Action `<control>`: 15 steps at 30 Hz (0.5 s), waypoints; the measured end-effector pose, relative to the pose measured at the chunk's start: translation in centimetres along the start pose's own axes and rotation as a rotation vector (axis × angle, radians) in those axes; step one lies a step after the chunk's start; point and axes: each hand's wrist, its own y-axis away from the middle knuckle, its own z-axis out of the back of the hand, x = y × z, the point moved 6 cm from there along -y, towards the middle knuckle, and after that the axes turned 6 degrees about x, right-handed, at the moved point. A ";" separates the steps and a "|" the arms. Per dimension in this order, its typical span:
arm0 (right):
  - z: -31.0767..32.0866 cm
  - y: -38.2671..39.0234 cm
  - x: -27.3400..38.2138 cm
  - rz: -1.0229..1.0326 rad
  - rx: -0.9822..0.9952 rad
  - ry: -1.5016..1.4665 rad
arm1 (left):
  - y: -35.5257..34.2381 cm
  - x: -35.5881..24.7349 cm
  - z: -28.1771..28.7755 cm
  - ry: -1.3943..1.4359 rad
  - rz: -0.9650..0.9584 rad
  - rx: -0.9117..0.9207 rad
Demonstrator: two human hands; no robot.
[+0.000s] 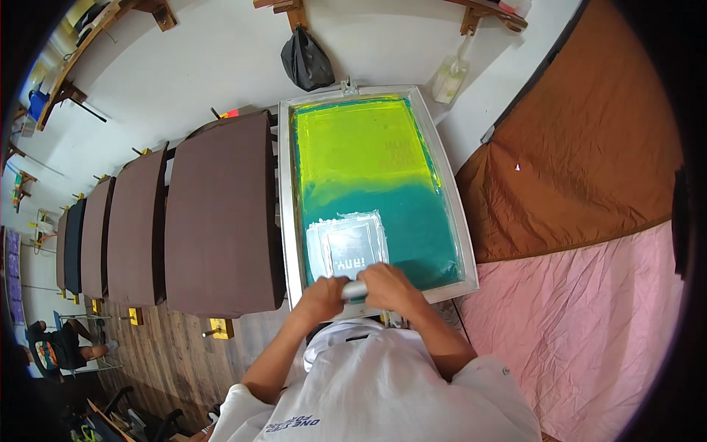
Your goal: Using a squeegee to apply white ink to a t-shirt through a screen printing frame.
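At the near edge of the screen (451, 214), we are gripping a squeegee (355, 290), left hand (321, 297) and right hand (389, 286) fingers clamped on it. Ink (346, 247) is already covering the design; the remaining boards (221, 214) look bare.

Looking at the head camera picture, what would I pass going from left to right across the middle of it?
A row of brown padded boards → metal-framed printing screen with its green and yellow mesh → brown cloth over pink cloth.
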 end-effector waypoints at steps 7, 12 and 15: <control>2.8 -6.2 -1.5 0.021 -0.247 0.142 | -5.0 2.2 5.1 -0.034 -0.026 -0.296; -2.6 1.0 0.6 0.148 -0.430 0.066 | 1.5 0.1 -1.8 -0.040 -0.162 -0.446; -3.1 3.3 1.6 0.089 -0.310 0.059 | 4.0 -1.8 -2.5 0.026 -0.053 -0.262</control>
